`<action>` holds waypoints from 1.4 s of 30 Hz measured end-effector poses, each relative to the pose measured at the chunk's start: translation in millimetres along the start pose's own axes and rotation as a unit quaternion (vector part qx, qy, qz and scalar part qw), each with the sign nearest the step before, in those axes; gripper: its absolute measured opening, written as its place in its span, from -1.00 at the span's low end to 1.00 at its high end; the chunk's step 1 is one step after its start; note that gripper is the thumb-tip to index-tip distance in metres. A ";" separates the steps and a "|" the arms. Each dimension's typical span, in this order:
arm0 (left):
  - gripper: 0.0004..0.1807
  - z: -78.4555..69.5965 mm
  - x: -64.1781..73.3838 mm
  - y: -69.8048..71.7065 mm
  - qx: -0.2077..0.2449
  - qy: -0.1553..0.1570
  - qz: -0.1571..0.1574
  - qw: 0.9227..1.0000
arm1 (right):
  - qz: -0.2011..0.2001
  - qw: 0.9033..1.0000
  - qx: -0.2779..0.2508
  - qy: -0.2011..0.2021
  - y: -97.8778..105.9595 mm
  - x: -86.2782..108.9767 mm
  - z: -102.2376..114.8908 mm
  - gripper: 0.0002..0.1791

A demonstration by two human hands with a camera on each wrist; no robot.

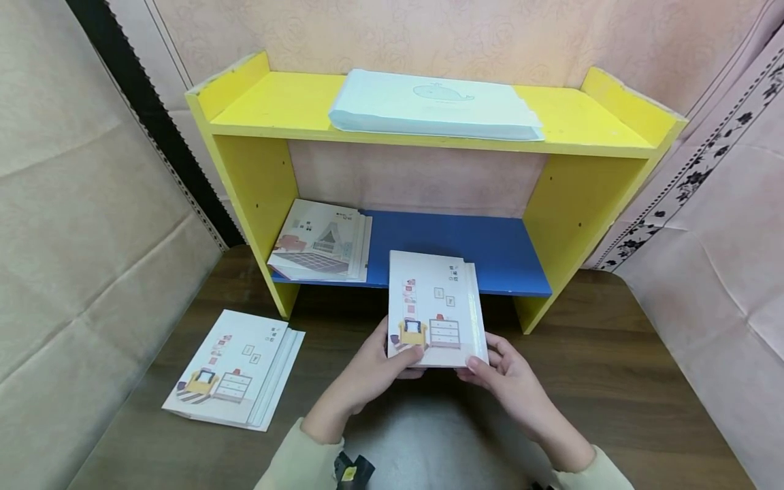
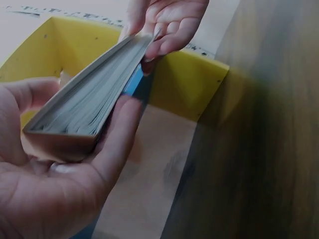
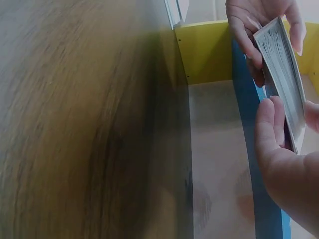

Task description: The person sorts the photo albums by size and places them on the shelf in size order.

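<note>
Both hands hold a white notebook [image 1: 431, 296] with furniture drawn on its cover, in front of the blue lower shelf. My left hand [image 1: 380, 354] grips its lower left corner, thumb on the cover and fingers underneath. At the lower right corner, my right hand [image 1: 505, 374] pinches it the same way. In the left wrist view the page edges of the notebook [image 2: 94, 94] show between the covers, with the left hand [image 2: 65, 184] around one end. The right wrist view shows the right hand [image 3: 289, 159] on the notebook [image 3: 283, 69].
A yellow shelf unit [image 1: 245, 173] with a blue lower board [image 1: 447, 235] stands on the wooden table [image 1: 588, 381]. White notebooks [image 1: 321, 238] lie at that board's left end. More notebooks [image 1: 233, 371] lie on the table at left. A pale blue whale-printed packet [image 1: 435, 105] lies on top.
</note>
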State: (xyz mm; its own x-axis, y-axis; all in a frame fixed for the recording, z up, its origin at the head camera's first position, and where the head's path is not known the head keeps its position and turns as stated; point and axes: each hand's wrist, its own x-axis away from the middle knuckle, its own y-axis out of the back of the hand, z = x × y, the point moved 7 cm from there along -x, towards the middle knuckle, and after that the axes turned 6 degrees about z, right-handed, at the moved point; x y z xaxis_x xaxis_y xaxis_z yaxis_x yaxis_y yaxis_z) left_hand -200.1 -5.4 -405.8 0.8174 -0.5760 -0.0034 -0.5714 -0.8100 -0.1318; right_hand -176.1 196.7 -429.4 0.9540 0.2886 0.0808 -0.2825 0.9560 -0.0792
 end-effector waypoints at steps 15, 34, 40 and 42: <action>-0.38 -2.2 5.1 20.8 0.057 -0.022 -0.045 0.997 | -0.022 1.000 -0.011 -0.018 -13.7 -18.2 14.6 -0.40; -0.46 -9.7 -1.2 50.7 0.053 -0.036 -0.121 0.991 | 0.003 1.000 -0.030 -0.006 -31.7 -51.9 27.3 -0.32; -0.44 -9.0 -6.6 59.8 0.058 -0.040 -0.142 0.987 | -0.025 1.000 -0.016 -0.008 -32.3 -64.3 28.1 -0.39; -0.44 -9.2 -7.9 61.8 0.055 -0.042 -0.146 0.987 | -0.028 1.000 -0.010 -0.008 -32.9 -67.6 28.8 -0.39</action>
State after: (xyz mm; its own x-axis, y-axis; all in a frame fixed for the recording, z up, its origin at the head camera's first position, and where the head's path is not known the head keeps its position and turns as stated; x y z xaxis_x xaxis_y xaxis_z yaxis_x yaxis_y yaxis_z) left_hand -242.6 -52.0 -404.8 0.9517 -0.3054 -0.0320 -0.3037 -0.9206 -0.2453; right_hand -234.2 147.2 -403.6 0.9665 0.2352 0.1024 -0.2260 0.9697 -0.0931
